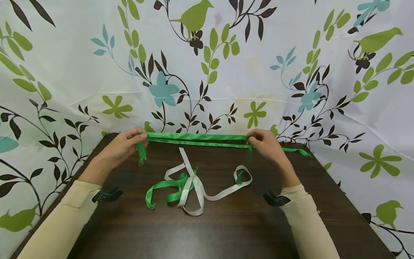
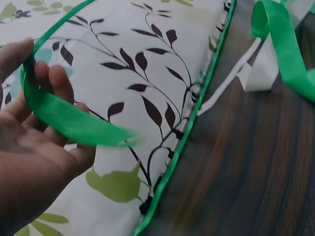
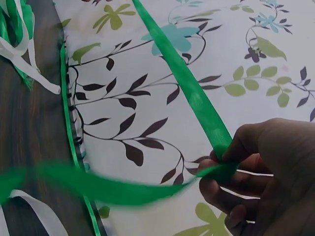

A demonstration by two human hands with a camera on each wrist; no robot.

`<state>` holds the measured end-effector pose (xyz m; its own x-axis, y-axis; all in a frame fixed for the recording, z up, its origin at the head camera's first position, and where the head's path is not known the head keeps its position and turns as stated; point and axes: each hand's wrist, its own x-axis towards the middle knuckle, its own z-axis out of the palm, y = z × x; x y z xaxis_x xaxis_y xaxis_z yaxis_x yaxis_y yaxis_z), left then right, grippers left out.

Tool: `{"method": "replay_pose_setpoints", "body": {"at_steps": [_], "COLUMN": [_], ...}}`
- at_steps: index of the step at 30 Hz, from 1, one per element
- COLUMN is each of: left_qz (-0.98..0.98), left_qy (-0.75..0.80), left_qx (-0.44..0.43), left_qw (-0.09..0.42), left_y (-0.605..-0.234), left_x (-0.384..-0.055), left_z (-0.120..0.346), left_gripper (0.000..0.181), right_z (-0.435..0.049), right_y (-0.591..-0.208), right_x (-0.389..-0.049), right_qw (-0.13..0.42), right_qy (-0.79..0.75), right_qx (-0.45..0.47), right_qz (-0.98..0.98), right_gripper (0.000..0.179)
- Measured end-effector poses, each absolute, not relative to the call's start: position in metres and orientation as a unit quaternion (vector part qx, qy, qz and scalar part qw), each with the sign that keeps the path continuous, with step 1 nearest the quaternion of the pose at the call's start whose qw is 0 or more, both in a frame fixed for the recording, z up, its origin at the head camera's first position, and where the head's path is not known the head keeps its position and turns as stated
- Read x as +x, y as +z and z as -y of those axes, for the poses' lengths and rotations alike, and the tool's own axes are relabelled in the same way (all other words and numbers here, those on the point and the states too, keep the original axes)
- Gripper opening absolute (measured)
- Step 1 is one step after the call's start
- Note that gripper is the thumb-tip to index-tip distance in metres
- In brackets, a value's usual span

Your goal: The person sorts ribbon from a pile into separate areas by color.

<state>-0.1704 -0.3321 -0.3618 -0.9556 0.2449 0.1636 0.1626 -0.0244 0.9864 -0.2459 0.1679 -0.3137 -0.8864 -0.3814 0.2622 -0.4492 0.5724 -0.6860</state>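
A green ribbon (image 1: 197, 136) is stretched sideways between my two hands, above the table's far edge. My left hand (image 1: 119, 149) pinches it near one end between thumb and fingertips; the loose tail (image 2: 74, 118) hangs past the palm. With thumb and fingers, my right hand (image 1: 266, 144) pinches the other side, and a loose length (image 3: 123, 189) trails from the grip. A second green ribbon (image 1: 299, 150) lies along the far edge, partly behind my right hand. Nearer me are a crumpled white ribbon (image 1: 223, 194) and a curled green ribbon (image 1: 158, 185), overlapping each other.
The dark brown wooden table (image 1: 168, 233) runs back to a white cloth (image 1: 210, 100) printed with leaves, flowers and birds. That cloth rises behind the table and along both sides. A black wrist strap (image 1: 106, 195) is on each sleeve.
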Motion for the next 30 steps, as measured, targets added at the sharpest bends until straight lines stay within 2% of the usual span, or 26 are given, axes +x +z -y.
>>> {"method": "replay_pose_setpoints", "body": {"at_steps": [12, 22, 30], "left_qz": [-0.587, -0.514, -0.541], "left_qy": [0.805, 0.856, 0.840], "left_qx": [0.080, 0.053, 0.007], "left_qw": [-0.016, -0.011, -0.040], "left_y": [-0.374, -0.379, -0.388], "left_x": [-0.178, -0.181, -0.183], "left_z": [0.350, 0.361, 0.372], "left_gripper": [0.009, 0.011, 0.013], "right_z": [-0.188, -0.205, -0.221], "right_y": [-0.328, -0.344, -0.359], "right_x": [-0.263, -0.279, -0.287], "right_qw": [0.057, -0.026, -0.034], "right_qy": [0.413, 0.501, 0.482], "right_qx": [0.192, 0.152, 0.145], "right_qz": [0.888, 0.852, 0.863], "right_gripper": [0.026, 0.034, 0.031]}}
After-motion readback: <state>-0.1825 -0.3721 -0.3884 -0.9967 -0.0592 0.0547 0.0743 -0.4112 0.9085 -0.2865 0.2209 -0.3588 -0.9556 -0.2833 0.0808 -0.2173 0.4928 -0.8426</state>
